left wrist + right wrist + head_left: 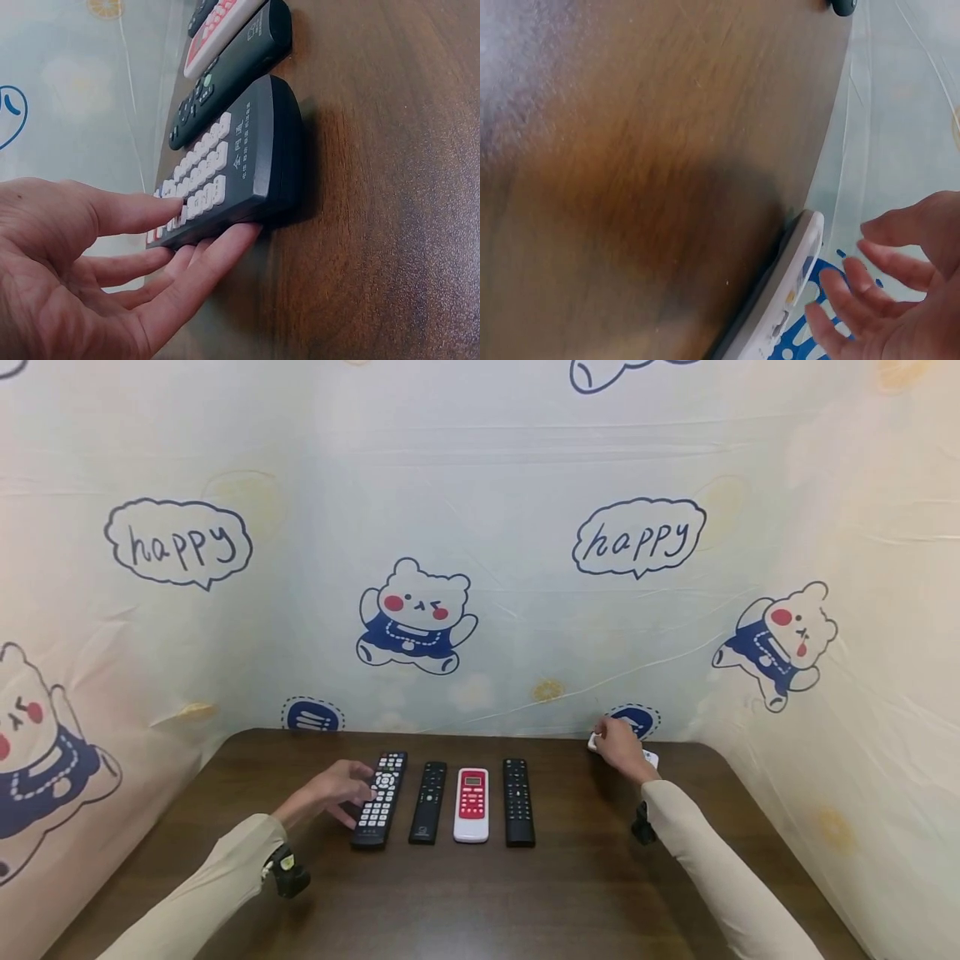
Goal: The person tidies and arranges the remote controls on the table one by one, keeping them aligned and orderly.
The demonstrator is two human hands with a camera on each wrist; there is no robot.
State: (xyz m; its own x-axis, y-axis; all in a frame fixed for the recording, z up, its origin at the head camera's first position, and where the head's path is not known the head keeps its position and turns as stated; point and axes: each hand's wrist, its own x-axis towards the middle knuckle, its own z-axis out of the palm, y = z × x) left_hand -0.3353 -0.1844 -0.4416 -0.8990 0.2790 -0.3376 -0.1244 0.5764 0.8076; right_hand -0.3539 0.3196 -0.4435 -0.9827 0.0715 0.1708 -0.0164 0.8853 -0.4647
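Note:
My left hand (337,789) is at the black remote control (378,802) with white buttons, leftmost in a row. In the left wrist view its thumb (142,214) lies on the buttons and its fingers (202,281) touch the remote's side edge, pinching it. Whether that edge is off the table cannot be told. At the far right, near the back edge, my right hand (621,747) is over a white remote control (651,758), mostly hidden beneath it. The right wrist view shows those fingers loosely bent, beside the white remote (772,307), with nothing between them.
To the right of the left hand's remote lie a slim black remote (427,802), a white remote with a red face (472,806) and another black remote (519,802). All rest on a brown wooden table (465,902). A patterned curtain (525,635) stands behind and beside it.

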